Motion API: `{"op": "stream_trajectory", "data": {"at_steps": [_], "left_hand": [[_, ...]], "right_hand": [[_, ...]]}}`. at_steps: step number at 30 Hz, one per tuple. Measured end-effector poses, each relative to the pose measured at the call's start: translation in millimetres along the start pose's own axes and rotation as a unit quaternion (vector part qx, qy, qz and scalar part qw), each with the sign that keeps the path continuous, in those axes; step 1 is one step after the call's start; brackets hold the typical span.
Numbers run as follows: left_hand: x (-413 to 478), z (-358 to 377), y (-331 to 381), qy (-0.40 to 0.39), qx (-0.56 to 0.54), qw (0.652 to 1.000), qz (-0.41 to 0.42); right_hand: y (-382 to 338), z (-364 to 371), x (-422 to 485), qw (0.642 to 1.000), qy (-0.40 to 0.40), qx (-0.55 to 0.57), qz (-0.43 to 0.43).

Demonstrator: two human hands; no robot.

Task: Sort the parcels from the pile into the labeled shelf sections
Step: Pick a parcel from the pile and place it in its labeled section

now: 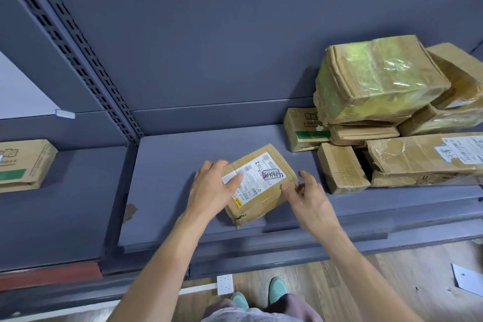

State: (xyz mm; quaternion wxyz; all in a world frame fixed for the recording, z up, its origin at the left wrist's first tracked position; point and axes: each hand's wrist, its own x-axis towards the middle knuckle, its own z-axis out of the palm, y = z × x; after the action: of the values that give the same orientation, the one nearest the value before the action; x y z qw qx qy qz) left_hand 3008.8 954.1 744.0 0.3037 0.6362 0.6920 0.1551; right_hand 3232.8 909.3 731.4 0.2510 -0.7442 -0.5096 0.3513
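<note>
- The left hand (209, 188) grips the parcel (264, 178), thumb on its label.
- The right hand (309, 198) is loosely curled, its fingertips touching the parcel's right corner.
- The parcel lies flat on the shelf (170, 165) between the hands; the pile (379, 86) sits beyond the right hand.

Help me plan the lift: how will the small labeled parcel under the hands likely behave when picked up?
The small parcel is a flat cardboard box, so probably stiff and unlikely to roll. Its near corner looks crushed, so it may give there. It is small beside the left hand: likely light.
</note>
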Motion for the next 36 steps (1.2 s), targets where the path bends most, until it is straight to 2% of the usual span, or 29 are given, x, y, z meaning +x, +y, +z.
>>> {"op": "stream_trajectory", "data": {"at_steps": [5,9,13,15,19,22,25,28,33,36], "left_hand": [[-17.6,4.2,-2.9,-0.036,0.029,0.998,-0.035],[-36.8,20.6,6.2,-0.054,0.037,0.996,-0.054],[-43.1,20.6,3.4,-0.069,0.001,0.994,-0.089],[-38.5,13.3,-1.1,-0.045,-0.006,0.994,-0.098],[-20.4,-5.2,-3.1,0.026,-0.035,0.999,-0.028],[-2.2,-8.2,-0.5,0.008,-0.029,0.999,0.027],[1.5,-2.3,0.0,0.001,-0.036,0.999,0.033],[-6.4,5.4,-5.2,0.028,-0.039,0.999,0.0],[-24.1,12.4,-10.5,0.048,0.041,0.997,-0.053],[-31.2,16.8,-15.7,0.044,0.016,0.995,-0.085]], "right_hand": [[-23.0,12.2,17.9,0.999,-0.029,0.02,-0.013],[-40.0,25.6,21.3,0.993,-0.071,-0.017,-0.089],[-50.6,9.3,35.7,0.978,-0.113,-0.116,-0.135],[-51.9,0.4,39.7,0.967,-0.114,-0.175,-0.142],[-46.4,-8.2,15.9,0.965,-0.087,-0.223,-0.109],[-33.6,-8.5,-11.7,0.955,-0.068,-0.277,-0.079],[-28.9,-5.6,-22.2,0.963,-0.067,-0.26,-0.037],[-29.3,-4.4,-15.1,0.972,-0.06,-0.222,-0.051],[-27.0,-0.2,2.7,0.986,-0.047,-0.147,-0.069],[-24.9,6.6,9.5,0.994,-0.054,-0.069,-0.072]]}}
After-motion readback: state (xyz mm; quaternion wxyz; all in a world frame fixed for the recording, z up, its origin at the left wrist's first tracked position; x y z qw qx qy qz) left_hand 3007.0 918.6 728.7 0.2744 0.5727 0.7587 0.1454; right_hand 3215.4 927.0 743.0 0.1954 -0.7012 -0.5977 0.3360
